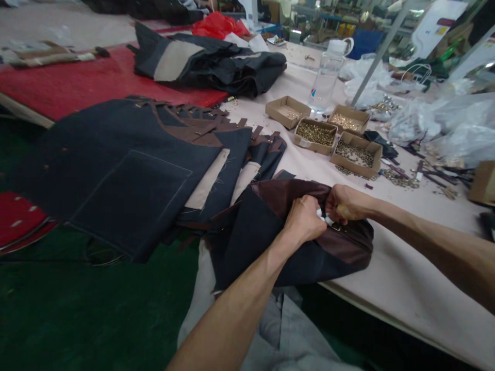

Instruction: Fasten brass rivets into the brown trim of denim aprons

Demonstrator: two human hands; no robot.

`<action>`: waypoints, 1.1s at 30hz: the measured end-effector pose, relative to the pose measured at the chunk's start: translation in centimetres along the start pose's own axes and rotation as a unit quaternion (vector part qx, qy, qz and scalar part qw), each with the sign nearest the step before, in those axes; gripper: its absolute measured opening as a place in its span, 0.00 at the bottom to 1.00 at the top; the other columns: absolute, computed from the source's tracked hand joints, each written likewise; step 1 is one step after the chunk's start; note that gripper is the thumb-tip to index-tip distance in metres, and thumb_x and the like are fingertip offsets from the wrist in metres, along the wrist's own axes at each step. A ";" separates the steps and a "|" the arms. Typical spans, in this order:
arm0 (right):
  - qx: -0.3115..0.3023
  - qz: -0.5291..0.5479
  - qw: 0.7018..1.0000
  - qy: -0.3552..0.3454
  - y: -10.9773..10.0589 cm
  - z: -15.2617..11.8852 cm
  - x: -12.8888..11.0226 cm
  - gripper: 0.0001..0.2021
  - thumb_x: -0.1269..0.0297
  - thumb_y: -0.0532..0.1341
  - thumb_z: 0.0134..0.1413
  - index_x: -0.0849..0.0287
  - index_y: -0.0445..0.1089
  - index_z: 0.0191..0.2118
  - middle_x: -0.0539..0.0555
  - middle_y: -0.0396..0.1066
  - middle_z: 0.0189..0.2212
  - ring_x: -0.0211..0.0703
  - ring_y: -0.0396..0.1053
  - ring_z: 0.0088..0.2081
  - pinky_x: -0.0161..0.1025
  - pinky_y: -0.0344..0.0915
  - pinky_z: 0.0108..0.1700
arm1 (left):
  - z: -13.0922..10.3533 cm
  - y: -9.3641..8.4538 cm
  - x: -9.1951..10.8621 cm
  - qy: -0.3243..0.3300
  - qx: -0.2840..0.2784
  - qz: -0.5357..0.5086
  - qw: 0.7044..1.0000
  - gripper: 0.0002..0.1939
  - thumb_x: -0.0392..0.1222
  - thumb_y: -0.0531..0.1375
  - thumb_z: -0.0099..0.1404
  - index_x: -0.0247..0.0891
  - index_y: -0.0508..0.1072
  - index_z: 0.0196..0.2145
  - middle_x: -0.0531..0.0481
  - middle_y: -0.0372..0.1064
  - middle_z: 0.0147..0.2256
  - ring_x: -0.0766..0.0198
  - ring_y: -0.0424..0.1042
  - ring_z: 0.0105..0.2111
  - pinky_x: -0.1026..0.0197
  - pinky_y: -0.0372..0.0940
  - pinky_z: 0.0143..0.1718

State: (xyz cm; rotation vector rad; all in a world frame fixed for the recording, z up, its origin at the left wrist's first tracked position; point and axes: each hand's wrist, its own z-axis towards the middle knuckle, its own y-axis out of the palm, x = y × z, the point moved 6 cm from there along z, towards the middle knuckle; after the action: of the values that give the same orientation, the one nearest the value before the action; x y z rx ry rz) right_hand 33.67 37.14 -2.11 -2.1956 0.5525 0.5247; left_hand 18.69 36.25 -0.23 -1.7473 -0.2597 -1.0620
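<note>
A dark fabric piece (251, 234) with glossy brown trim (278, 198) lies bunched over the table's front edge and my lap. My left hand (307, 219) is closed on the brown trim. Close beside it, my right hand (346, 202) has its fingers pinched at the same trim. White coverings (320, 212) show at the fingertips between the two hands. A small metal buckle (337, 227) sits on the trim just below my right hand. Whatever is between the fingertips is hidden. To the left lies a fanned stack of similar dark pieces (112, 149) with brown straps.
Cardboard trays (315, 135) of small metal fittings stand behind my hands, near a clear water bottle (327, 77). Loose fittings (400, 178) and plastic bags (452, 123) lie at the right. Folded dark fabric (216, 59) rests at the back, partly on a red surface (88, 82).
</note>
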 end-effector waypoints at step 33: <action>-0.011 -0.076 0.997 0.009 -0.7 -1.4 -3.2 0.13 0.60 0.71 0.38 0.62 0.70 0.18 0.56 0.73 0.17 0.43 0.70 0.17 0.34 0.65 0.18 | -11.0 2.3 3.4 0.232 0.020 0.291 0.928 0.09 0.36 0.55 0.65 0.32 0.75 0.35 0.37 0.74 0.31 0.50 0.71 0.41 0.47 0.59 0.53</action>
State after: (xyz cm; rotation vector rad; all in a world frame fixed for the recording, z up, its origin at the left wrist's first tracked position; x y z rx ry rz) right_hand 31.73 37.18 0.82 -2.2432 0.3860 0.4325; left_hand 16.21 24.92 1.75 -1.3499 0.5054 -0.9722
